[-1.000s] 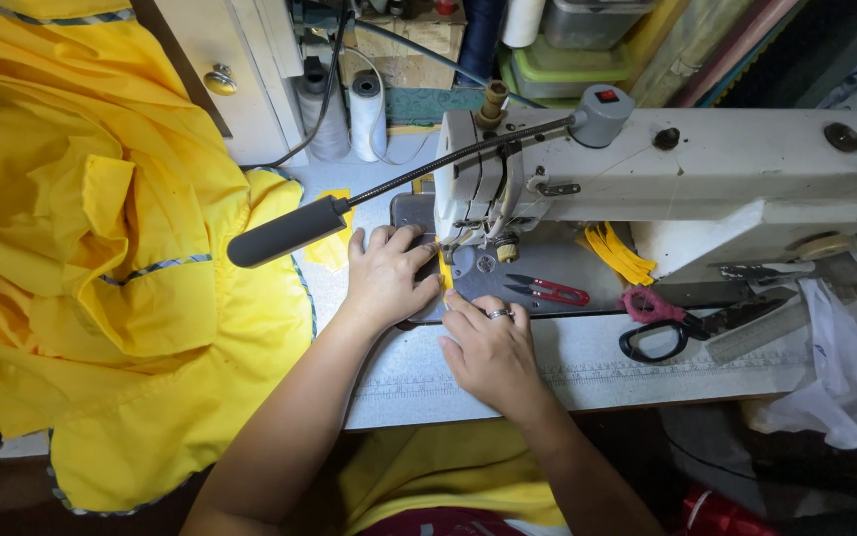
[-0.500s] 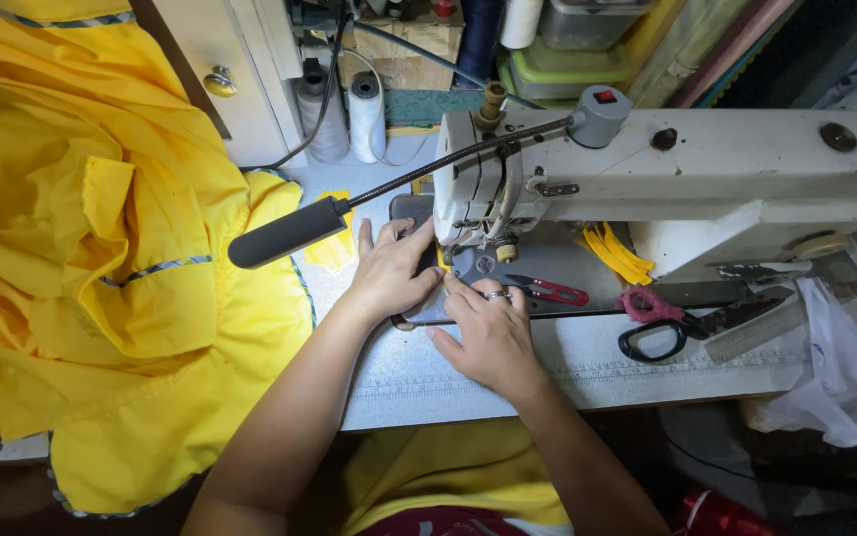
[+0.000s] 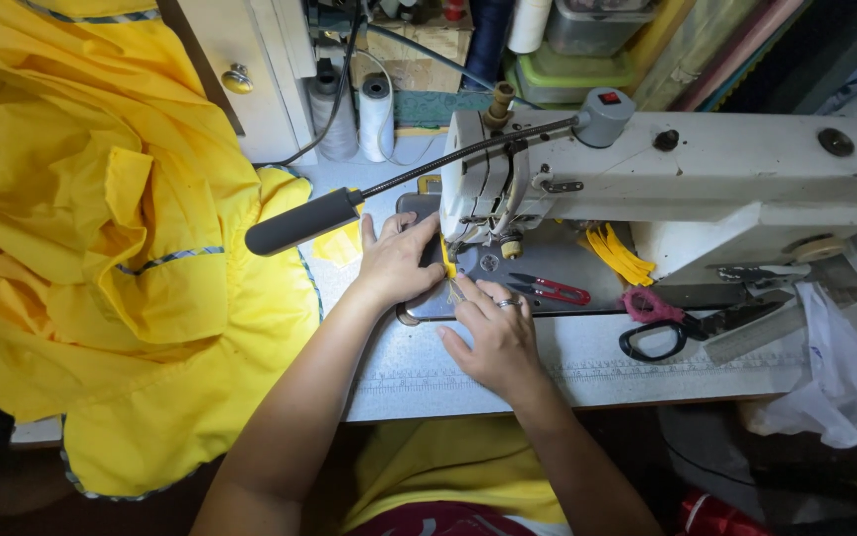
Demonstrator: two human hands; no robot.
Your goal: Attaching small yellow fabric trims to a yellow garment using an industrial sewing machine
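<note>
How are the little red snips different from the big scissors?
The red snips are small and slim, while the big scissors are much longer. The red snips have plain red grips; the big scissors have looped pink and black handles. The red snips lie nearer the right hand. Both lie flat beside the sewing machine.

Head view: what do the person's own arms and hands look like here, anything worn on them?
Both forearms are bare, with no sleeves, gloves or watch showing. The left hand carries no visible jewellery. The right hand wears one silver-coloured ring on a finger. Nails look short and unpainted, though the picture is too small to be sure.
</note>
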